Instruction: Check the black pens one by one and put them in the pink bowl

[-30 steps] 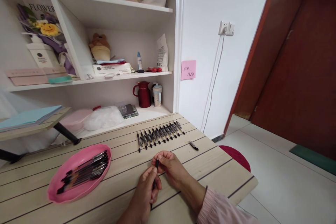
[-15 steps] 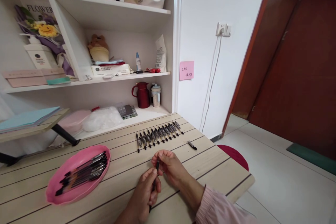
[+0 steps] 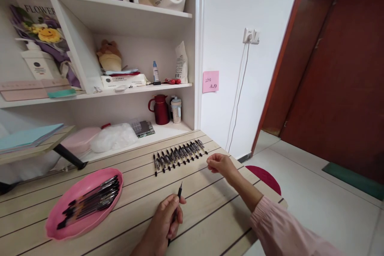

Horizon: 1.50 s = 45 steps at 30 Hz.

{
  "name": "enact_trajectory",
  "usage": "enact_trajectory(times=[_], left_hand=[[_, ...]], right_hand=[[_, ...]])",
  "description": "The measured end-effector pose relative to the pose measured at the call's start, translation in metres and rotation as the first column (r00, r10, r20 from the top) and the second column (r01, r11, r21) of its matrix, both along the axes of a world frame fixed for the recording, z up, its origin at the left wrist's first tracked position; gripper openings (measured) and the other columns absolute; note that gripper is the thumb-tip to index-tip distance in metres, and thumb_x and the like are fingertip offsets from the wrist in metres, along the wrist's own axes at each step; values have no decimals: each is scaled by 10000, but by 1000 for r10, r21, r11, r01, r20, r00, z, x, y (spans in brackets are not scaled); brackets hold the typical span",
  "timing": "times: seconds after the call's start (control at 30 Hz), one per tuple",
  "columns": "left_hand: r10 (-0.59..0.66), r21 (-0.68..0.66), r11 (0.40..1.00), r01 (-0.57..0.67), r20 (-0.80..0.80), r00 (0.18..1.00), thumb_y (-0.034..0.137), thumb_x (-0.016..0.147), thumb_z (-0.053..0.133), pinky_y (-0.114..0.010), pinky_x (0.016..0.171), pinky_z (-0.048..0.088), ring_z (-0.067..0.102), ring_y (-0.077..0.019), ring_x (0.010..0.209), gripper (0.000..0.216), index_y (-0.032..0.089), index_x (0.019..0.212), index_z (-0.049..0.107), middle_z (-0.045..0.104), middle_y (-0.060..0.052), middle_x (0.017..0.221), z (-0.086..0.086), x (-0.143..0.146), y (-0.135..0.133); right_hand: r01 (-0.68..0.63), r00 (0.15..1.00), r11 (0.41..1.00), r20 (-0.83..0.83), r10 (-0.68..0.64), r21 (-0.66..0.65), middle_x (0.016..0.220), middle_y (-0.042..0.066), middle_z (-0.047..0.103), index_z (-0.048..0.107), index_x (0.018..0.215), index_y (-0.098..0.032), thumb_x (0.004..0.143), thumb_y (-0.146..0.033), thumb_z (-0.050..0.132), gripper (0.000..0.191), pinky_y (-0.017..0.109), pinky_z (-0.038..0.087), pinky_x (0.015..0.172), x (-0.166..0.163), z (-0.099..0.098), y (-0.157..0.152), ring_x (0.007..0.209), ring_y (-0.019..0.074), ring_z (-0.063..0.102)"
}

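My left hand (image 3: pixel 165 220) is closed around an uncapped black pen (image 3: pixel 179 192), its pointed tip sticking up above the fingers. Farther right, my right hand (image 3: pixel 220 165) hovers over or rests on the table with thumb and fingers pinched; what they hold, if anything, is hidden. It covers the area where a loose pen cap lay. Just left of it runs a slanted row of clear-and-black pen parts (image 3: pixel 179 156), lying side by side. A pink scalloped tray (image 3: pixel 85 179) at the left holds several black pens (image 3: pixel 93 200).
The striped wooden table (image 3: pixel 135 208) ends at the right beside a dark red round stool (image 3: pixel 264 180). Behind it, shelves carry a red jug (image 3: pixel 161 110), a light cup (image 3: pixel 176 111) and a plastic bag (image 3: pixel 114 137). A small raised stand (image 3: pixel 57 146) stands at the left.
My right hand has left the pen and moved right and away from me to where the loose cap lay. My left hand still holds the pen, whose tip now shows.
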<state>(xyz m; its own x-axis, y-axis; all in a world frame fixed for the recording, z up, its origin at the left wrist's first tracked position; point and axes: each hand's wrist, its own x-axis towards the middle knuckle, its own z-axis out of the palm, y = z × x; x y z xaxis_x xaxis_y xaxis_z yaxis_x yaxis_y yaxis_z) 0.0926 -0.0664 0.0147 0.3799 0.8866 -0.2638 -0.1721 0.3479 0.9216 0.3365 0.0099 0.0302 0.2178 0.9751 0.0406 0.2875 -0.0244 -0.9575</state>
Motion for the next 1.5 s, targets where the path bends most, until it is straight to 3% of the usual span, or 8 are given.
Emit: enact_trajectory(times=[0.23,0.33,0.47,0.77,1.0,1.23,1.4,1.5], left_hand=[[-4,9,1000,4,2,1000,474,726,552,-150,319,87,208,1,302,325,169,835,532,484,66,525,1,0,-1],[-7,9,1000,7,3,1000,466,725,557,-150,318,89,204,3,303,318,170,837,534,484,68,526,2,0,-1],[-17,9,1000,17,-3,1000,457,740,542,-155,318,84,192,3,300,304,169,837,532,487,68,527,1,0,-1],[-16,19,1000,16,4,1000,466,737,544,-158,318,86,210,-2,299,319,165,844,532,488,64,529,3,0,-1],[-5,-1,1000,5,5,1000,470,714,567,-152,317,87,208,-1,301,327,164,828,539,490,62,515,5,1,-2],[22,2,1000,-22,3,1000,469,701,578,-151,324,78,198,0,303,325,164,805,540,486,62,501,12,4,-7],[20,8,1000,-20,0,1000,464,701,581,-152,328,81,197,-1,309,318,165,799,537,488,62,506,11,4,-5],[13,2,1000,-13,7,1000,461,702,580,-153,328,92,201,-1,310,311,169,799,535,491,63,515,11,3,-5]], right_hand=[[118,921,990,380,-81,-76,585,17,611,591,675,-157,710,-257,519,128,211,381,479,54,-2,9,540,124,580],[145,834,983,548,-63,-109,575,46,621,611,632,-153,686,-279,559,147,230,370,514,53,-5,10,600,161,591],[151,707,981,707,-20,-123,796,107,662,657,712,-157,662,-245,592,120,252,379,594,42,-3,21,773,211,597],[-15,535,985,831,151,-169,914,65,659,688,836,-230,596,-116,615,276,266,389,698,37,10,40,876,212,584],[77,551,977,825,123,-197,799,115,680,686,741,-142,654,-253,629,152,240,390,579,56,-7,32,750,211,615],[147,633,963,770,83,-225,483,77,630,675,615,-127,818,-382,439,402,214,385,492,69,-20,6,482,148,589],[54,614,983,782,107,-177,724,41,693,600,1095,-198,775,-276,513,341,216,398,583,74,-7,-6,602,145,626],[-22,563,989,815,135,-149,904,49,682,647,997,-249,679,-196,603,325,234,382,696,74,-2,-6,856,190,610]])
